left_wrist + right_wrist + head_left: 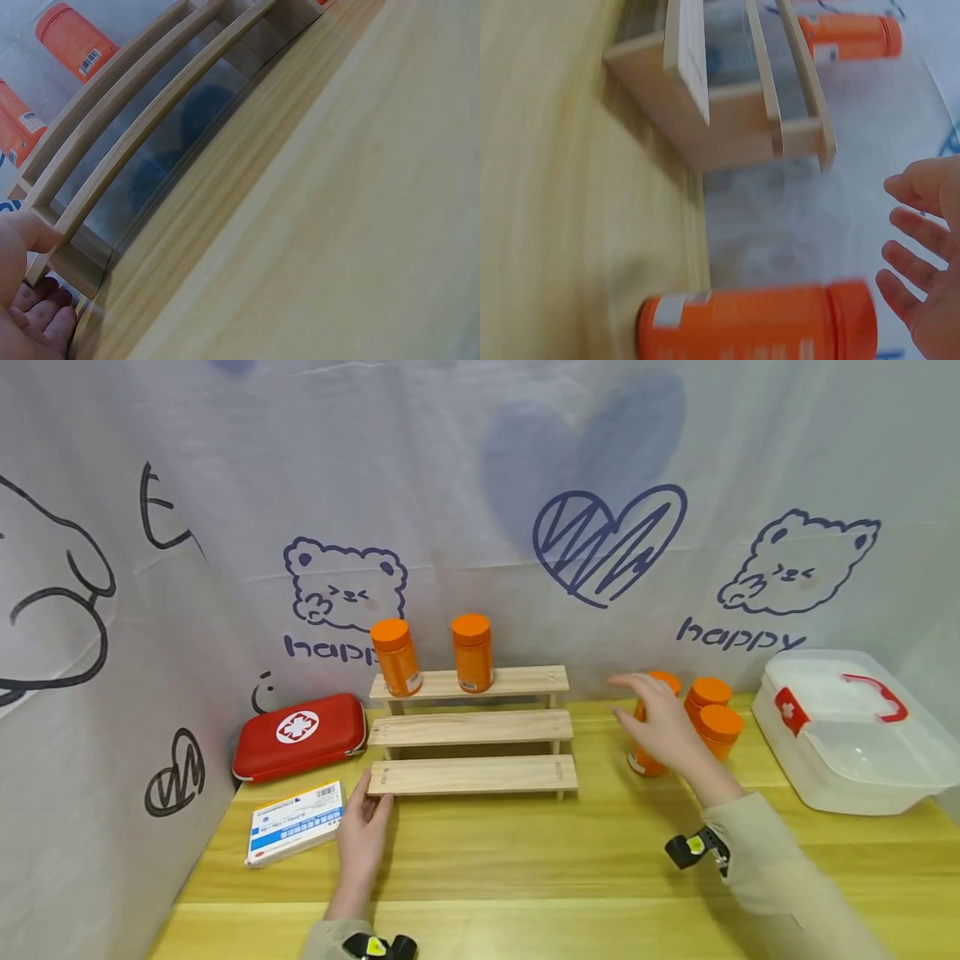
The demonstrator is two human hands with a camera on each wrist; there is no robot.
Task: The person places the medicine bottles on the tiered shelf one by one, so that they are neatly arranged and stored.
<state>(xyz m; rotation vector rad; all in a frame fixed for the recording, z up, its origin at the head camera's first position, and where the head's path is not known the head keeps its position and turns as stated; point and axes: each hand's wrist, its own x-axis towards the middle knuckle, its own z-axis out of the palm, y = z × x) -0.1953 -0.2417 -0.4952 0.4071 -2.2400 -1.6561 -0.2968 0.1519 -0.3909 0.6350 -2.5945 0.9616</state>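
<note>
your left hand (pixel 362 835) grips the left end of the lowest step of a three-step wooden rack (pixel 472 727), its fingers bent around the board. your right hand (pixel 660 718) holds nothing; its fingers are apart and slightly bent, with the thumb well away from them. it hovers near a group of orange bottles (pixel 720 733), three lids showing, which stand to the right of the rack on the wood-grain counter (pixel 525 868). two more orange bottles (pixel 472 656) stand upright, a little apart, on the rack's top step, left and middle. to the rack's left lies a red case (pixel 262 745) with a round white emblem, and nearer you, beside your left hand, a flat white-and-blue box (pixel 296 827). at far right sits a translucent box (pixel 862 760) with a red handle.
</note>
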